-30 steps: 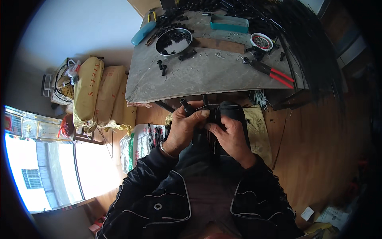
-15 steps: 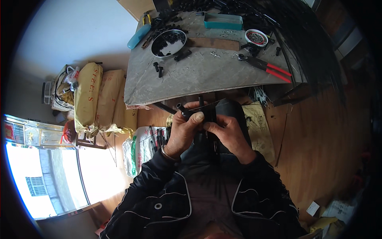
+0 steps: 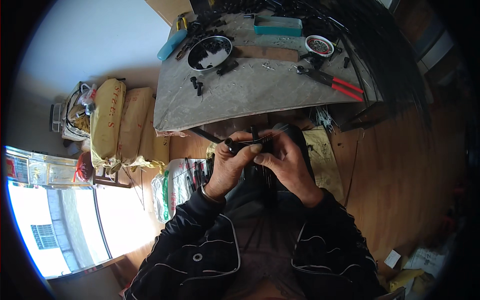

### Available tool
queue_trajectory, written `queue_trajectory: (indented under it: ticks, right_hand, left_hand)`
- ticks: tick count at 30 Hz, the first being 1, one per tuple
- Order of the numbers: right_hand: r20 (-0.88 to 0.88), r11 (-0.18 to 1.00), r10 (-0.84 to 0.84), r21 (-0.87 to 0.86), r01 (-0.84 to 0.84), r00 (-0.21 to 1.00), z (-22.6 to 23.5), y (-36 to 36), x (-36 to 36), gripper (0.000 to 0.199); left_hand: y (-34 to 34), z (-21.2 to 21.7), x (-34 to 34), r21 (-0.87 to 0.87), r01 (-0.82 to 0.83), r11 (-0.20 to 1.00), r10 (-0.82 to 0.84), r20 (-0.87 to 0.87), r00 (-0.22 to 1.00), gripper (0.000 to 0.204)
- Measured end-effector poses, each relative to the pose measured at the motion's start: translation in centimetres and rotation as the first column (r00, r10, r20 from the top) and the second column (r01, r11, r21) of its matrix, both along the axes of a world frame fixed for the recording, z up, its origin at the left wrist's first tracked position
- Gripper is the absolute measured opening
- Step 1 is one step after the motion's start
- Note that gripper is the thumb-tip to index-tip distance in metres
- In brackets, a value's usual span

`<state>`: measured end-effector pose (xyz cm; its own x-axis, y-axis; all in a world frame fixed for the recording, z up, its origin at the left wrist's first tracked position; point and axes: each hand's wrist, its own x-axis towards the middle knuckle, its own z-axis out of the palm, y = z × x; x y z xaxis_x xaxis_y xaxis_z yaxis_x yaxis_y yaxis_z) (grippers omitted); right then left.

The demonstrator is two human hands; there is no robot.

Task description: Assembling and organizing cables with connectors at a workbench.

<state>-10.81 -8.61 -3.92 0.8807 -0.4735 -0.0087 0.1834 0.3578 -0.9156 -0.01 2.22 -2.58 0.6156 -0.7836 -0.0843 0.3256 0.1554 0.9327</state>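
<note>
My left hand (image 3: 229, 165) is closed round a black tubular piece (image 3: 231, 144), whose round hollow end points up and left. Its thumb presses along the piece. Close beside it, my right hand (image 3: 287, 167) is closed, thumb and fingertips meeting at the dark part between both hands. Those fingers are smeared by motion, and what they pinch is hidden. A fine wire-like line shows faintly by the right fingertips. Below the hands, several thin black rods hang over my dark-clad lap.
Ahead stands a grey worktable (image 3: 215, 105) with red-handled pliers (image 3: 330, 84), a metal bowl of small black parts (image 3: 210, 54), a teal tray (image 3: 278, 26) and a white dish (image 3: 320, 46). A bundle of black rods (image 3: 385, 55) overhangs its right side. Yellow sacks (image 3: 107, 120) stand left.
My right fingers have curled upward and closer to the left hand's piece. The thin straight line between the hands has become a blur. The left hand keeps its grip, with its thumb shifted slightly.
</note>
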Motion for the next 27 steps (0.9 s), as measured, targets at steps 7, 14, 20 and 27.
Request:
queue_trajectory:
  ticks: [7, 14, 20, 27]
  right_hand:
    - [0.037, 0.994, -0.024, 0.111, 0.02, 0.999, 1.0, 1.2, 0.7, 0.039]
    - [-0.045, 0.997, -0.02, 0.067, 0.023, 0.999, 0.8, 1.2, 1.2, 0.022]
    - [-0.09, 0.995, -0.093, 0.012, 0.094, 0.992, 1.0, 1.6, 1.2, 0.019]
    - [-0.072, 0.997, -0.078, 0.019, 0.08, 0.994, 1.6, 1.6, 1.2, 0.019]
  left_hand:
    - [0.2, 0.5, 0.6, 0.077, -0.052, 0.996, 0.049, 0.033, 0.998, 0.028]
    - [-3.7, 3.8, 5.0, -0.184, 0.068, 0.981, -0.131, -0.359, 0.924, 0.05]
    - [-3.8, 3.2, 6.1, -0.064, 0.477, 0.876, -0.481, -0.052, 0.875, 0.042]
    - [-3.4, 2.0, 6.3, -0.032, 0.384, 0.923, -0.385, -0.047, 0.922, 0.039]
